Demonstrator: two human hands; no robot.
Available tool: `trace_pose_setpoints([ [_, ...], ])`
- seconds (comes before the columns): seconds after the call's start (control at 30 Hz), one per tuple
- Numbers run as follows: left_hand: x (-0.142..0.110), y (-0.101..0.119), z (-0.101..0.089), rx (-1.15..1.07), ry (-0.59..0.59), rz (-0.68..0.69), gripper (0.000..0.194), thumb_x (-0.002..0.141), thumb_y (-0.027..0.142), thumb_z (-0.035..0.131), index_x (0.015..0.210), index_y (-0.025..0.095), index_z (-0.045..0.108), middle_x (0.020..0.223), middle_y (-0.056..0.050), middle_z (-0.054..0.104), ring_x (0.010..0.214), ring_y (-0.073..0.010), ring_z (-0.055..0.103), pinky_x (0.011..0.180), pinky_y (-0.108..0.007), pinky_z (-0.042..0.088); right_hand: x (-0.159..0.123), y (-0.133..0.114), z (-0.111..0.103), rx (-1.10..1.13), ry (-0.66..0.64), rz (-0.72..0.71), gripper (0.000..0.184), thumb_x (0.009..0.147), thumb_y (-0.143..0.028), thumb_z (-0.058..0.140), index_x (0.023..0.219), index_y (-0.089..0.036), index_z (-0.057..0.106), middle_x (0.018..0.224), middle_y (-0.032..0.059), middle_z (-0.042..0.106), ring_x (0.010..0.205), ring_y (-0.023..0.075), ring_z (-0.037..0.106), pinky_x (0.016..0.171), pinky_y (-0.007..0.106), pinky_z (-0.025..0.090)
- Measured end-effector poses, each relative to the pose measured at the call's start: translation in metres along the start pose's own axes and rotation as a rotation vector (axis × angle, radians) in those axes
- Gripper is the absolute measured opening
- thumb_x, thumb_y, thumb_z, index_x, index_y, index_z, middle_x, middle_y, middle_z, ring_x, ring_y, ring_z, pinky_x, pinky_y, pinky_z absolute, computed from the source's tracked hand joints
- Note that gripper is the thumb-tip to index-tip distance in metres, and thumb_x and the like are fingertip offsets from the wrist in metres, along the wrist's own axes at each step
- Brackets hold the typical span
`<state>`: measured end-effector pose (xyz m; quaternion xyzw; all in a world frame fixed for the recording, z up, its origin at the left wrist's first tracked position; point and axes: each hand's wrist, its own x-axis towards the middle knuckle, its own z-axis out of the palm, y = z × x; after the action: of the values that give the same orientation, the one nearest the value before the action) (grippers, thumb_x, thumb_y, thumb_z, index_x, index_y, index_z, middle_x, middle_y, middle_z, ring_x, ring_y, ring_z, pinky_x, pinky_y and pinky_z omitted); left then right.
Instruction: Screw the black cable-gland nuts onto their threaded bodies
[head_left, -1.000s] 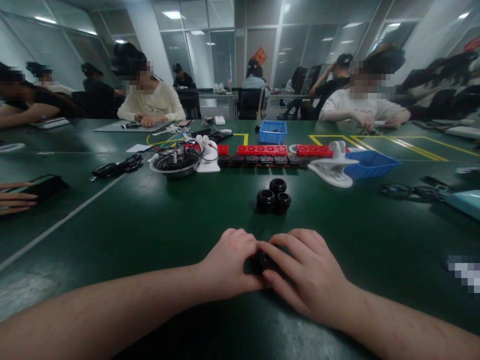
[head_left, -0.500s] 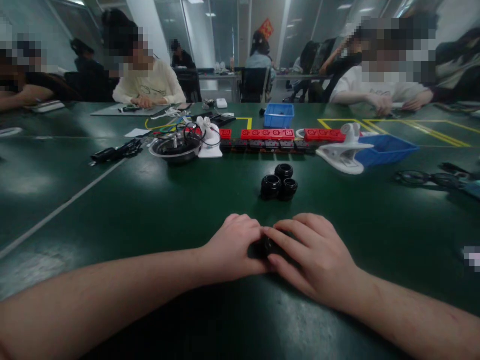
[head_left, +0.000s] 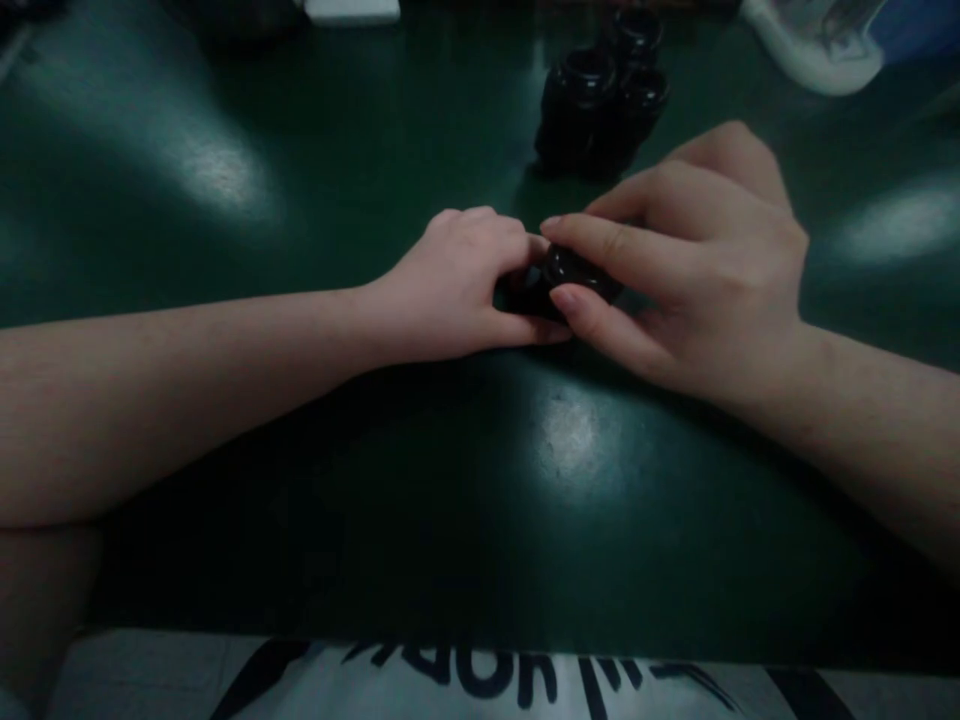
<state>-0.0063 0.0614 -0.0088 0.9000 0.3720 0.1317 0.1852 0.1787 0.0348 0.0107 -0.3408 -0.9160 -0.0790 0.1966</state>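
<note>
A glossy black round piece [head_left: 576, 270] is held low over the green table, in front of me. The thumb and fingers of my right hand [head_left: 705, 265] pinch it from the right. From the left, my left hand [head_left: 457, 285] curls around its darker side, with the thumb along the near edge. Whether this is one piece or two joined ones I cannot tell, as the fingers cover much of it. Just beyond my hands, three black, hollow-topped round pieces [head_left: 581, 90] stand grouped together.
The green table's near edge [head_left: 450, 640] runs across the bottom, with printed white cloth [head_left: 487, 690] below it. At the far right are a white curved base [head_left: 840, 60] and part of a blue bin [head_left: 919, 30]. A white object [head_left: 352, 10] is cut off at the top.
The view has tipped downward, so the far table has left the picture. My right hand has lifted and narrowed into a pinch, showing more of the black piece. My left hand keeps its hold.
</note>
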Motion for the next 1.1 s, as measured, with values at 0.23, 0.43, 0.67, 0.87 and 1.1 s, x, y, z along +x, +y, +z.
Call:
trace_pose_setpoints([
  [0.23, -0.001, -0.001, 0.000, -0.130, 0.033, -0.034, 0.030, 0.073, 0.048, 0.054, 0.072, 0.018, 0.055, 0.074, 0.001, 0.052, 0.091, -0.0232, 0.050, 0.080, -0.038, 0.035, 0.000, 0.001, 0.002, 0.023, 0.070, -0.030, 0.039, 0.087, -0.047, 0.036, 0.106, -0.019, 0.057, 0.089, 0.0073, 0.058, 0.087, 0.0250, 0.054, 0.075, 0.042, 0.041],
  [0.43, -0.002, -0.002, 0.002, -0.036, 0.062, 0.032, 0.033, 0.071, 0.050, 0.056, 0.075, 0.018, 0.057, 0.076, 0.000, 0.055, 0.083, -0.0215, 0.051, 0.077, -0.037, 0.035, 0.003, -0.002, 0.000, -0.007, 0.075, -0.060, 0.031, 0.086, -0.039, 0.042, 0.101, -0.018, 0.059, 0.087, 0.0090, 0.059, 0.079, 0.0240, 0.053, 0.070, 0.040, 0.041],
  [0.67, -0.001, -0.001, -0.001, 0.024, 0.043, 0.061, 0.038, 0.073, 0.053, 0.052, 0.071, 0.016, 0.055, 0.071, -0.002, 0.054, 0.074, -0.0189, 0.050, 0.070, -0.033, 0.035, 0.006, -0.003, -0.002, -0.008, 0.074, -0.048, 0.029, 0.084, -0.034, 0.045, 0.098, -0.014, 0.061, 0.085, 0.0100, 0.062, 0.076, 0.0223, 0.052, 0.065, 0.036, 0.040],
  [0.87, 0.000, 0.001, -0.004, 0.035, -0.002, 0.033, 0.037, 0.073, 0.052, 0.054, 0.068, 0.016, 0.052, 0.068, -0.001, 0.053, 0.071, -0.0186, 0.048, 0.068, -0.033, 0.036, 0.005, -0.004, -0.003, 0.021, 0.059, -0.019, 0.032, 0.085, -0.034, 0.042, 0.098, -0.012, 0.062, 0.085, 0.0104, 0.062, 0.074, 0.0208, 0.049, 0.064, 0.035, 0.038],
  [1.1, 0.001, -0.001, -0.004, 0.032, -0.036, 0.038, 0.041, 0.074, 0.057, 0.050, 0.069, 0.016, 0.050, 0.070, -0.002, 0.055, 0.072, -0.0184, 0.048, 0.069, -0.033, 0.036, 0.004, -0.010, -0.006, 0.046, 0.052, 0.024, 0.038, 0.087, -0.034, 0.034, 0.094, -0.010, 0.063, 0.086, 0.0120, 0.062, 0.074, 0.0217, 0.047, 0.063, 0.035, 0.035],
])
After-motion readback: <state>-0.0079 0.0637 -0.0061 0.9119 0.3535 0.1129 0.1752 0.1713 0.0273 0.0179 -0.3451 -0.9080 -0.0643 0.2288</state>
